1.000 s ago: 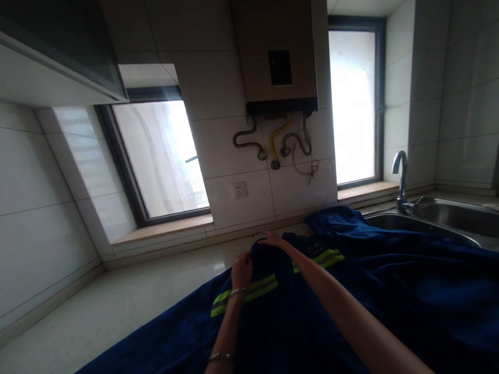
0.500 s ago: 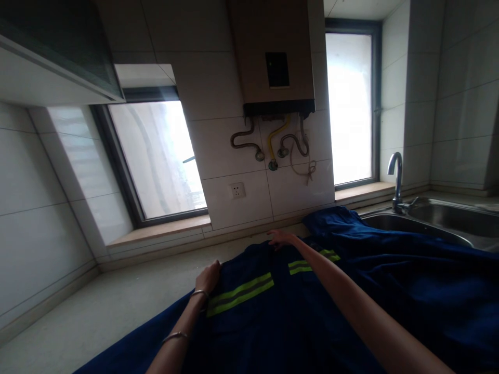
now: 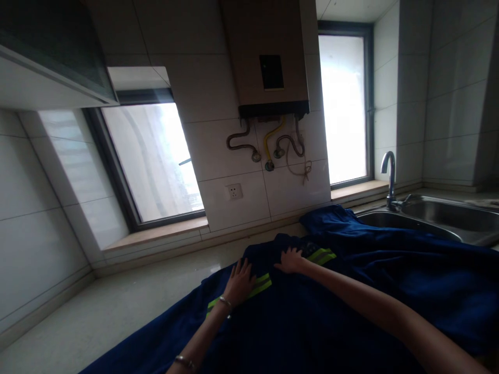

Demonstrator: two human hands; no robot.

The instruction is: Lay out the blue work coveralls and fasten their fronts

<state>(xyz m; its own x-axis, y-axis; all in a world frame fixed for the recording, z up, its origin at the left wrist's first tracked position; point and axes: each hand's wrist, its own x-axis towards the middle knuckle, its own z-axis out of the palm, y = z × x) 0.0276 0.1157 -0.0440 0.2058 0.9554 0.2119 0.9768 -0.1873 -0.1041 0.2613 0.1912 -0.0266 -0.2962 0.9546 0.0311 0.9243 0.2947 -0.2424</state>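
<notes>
on the countertop [image 3: 128, 298], the blue garment [image 3: 304, 322] is being touched farther inward than before by the left hand [image 3: 238, 284] and right hand [image 3: 291, 260], fingers being spread wide; its top is being pointed toward the back edge, its long axis being cropped.

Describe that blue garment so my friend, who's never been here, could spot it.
Find the box on the wall between two windows, then look down to the pale counter. Spread there, beneath the left hand and right hand, is the blue garment. Its yellow-green stripes set it apart from the counter and steel sink.
</notes>
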